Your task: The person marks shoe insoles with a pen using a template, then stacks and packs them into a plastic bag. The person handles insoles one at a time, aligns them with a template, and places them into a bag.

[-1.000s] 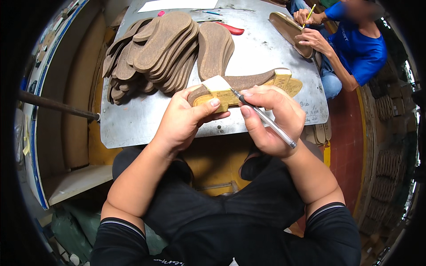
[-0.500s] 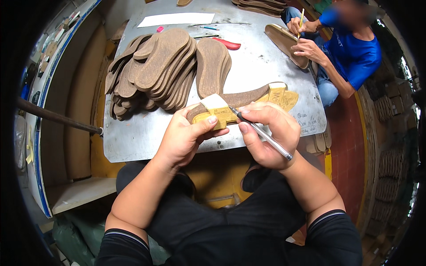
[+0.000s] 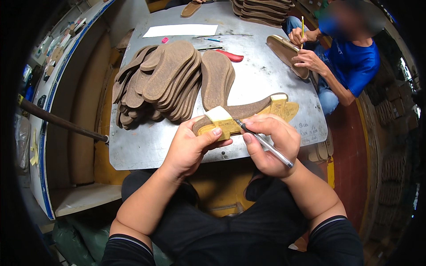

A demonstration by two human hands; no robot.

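Over bench [image 3: 133, 153], left hand [image 3: 188, 145] pinches curved, speckled-brown sole [image 3: 248, 108] with yellow template [image 3: 227, 131], right hand [image 3: 277, 139] pinches clear-barrelled pen [image 3: 274, 150].

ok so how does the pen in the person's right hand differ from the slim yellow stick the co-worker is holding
The pen has a clear barrel and dark front end; the stick is mostly yellow. The pen slants in the right hand; the stick appears nearly upright in the co-worker's hand. Both are slender and held.
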